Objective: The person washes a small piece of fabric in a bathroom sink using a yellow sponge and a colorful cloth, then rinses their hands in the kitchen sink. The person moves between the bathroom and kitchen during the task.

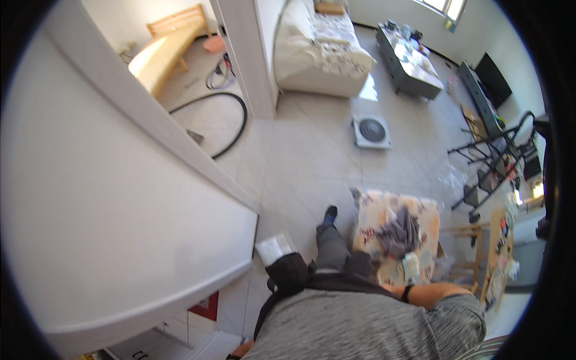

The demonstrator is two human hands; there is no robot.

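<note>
Part of my right hand shows beyond a black wristband, beside the dark waist garment; its fingers are hidden. My left hand is out of view; only a bit of that arm shows at the bottom edge. A dark pouch hangs at my waist, with a whitish, shiny flat object at its far side. Before me, to the right, a table with a patterned cloth holds a crumpled grey-purple cloth and a pale packet. One leg reaches forward on the tiled floor.
A white wall and its corner lie close on the left. A grey-white device with a round dark grille stands on the floor ahead. Beyond are a covered sofa and a low table; a black hose curves through the doorway.
</note>
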